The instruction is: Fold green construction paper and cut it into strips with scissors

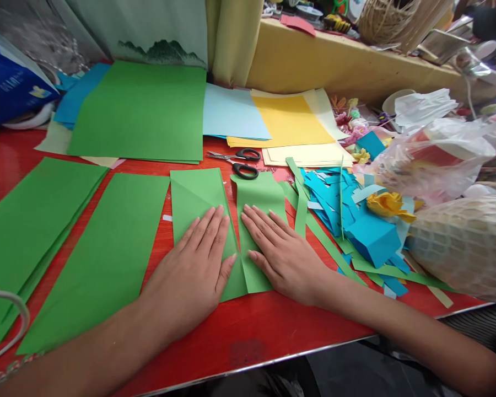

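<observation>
My left hand (194, 264) lies flat, fingers together and stretched out, on a folded green paper piece (194, 193) on the red table (248, 331). My right hand (279, 251) lies flat beside it on a second green paper piece (258, 196). The two pieces meet near my thumbs. Both hands press down and hold nothing. Black-handled scissors (237, 161) lie just beyond the papers.
Green sheets (103, 253) and a green stack (28, 226) lie to the left, a large green sheet (143, 110) behind. Light blue (231, 113) and yellow paper (289, 121) sit at the back. Blue and green scraps (347, 215), plastic bags (430, 154) crowd the right.
</observation>
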Available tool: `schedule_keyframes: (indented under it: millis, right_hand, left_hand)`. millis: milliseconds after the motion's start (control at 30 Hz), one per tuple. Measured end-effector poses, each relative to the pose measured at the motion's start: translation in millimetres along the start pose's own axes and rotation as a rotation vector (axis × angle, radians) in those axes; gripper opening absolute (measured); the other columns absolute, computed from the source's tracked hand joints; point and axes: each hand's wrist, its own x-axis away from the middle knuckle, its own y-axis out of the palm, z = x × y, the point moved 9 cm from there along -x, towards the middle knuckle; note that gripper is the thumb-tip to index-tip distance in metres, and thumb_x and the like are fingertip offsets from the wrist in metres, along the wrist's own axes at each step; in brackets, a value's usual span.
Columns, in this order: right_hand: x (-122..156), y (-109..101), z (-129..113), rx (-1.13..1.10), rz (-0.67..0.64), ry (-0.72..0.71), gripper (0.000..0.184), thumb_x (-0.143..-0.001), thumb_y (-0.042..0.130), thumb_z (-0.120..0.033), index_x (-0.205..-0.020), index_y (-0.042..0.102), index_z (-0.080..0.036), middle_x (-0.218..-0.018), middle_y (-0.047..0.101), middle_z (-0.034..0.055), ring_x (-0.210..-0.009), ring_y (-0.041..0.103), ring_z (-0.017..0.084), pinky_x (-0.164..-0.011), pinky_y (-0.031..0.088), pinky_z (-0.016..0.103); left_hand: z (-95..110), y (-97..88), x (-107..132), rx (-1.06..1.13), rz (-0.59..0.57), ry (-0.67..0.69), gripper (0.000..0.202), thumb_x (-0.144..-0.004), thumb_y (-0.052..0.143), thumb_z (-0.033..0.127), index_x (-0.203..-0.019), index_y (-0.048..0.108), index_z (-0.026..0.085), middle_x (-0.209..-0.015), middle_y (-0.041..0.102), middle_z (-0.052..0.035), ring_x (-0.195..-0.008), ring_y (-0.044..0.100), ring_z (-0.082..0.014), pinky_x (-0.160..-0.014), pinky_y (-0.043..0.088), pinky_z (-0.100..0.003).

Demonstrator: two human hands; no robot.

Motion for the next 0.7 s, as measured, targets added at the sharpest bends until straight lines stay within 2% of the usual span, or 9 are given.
schedule_keyframes:
  millis: [700]
  right_hand:
    - [2.1, -0.1, 3.4, -0.033, -0.005, 0.028, 0.057, -0.095, 0.020, -0.038, -0.142, 0.018, -0.007, -0.150, 0.011, 0.0077, -0.138, 0.002, 0.017, -0.113, 0.013, 0.038]
  left_hand:
    - [-1.0, -1.7, 4.6, -0.008, 0.011, -0.059, 0.060, -0.091, 0.020, 0.037, -0.136, 0.030, -0.003, -0.144, 0.027, -0.0206, -0.134, 0.023, -0.0292, -0.108, 0.028, -0.045]
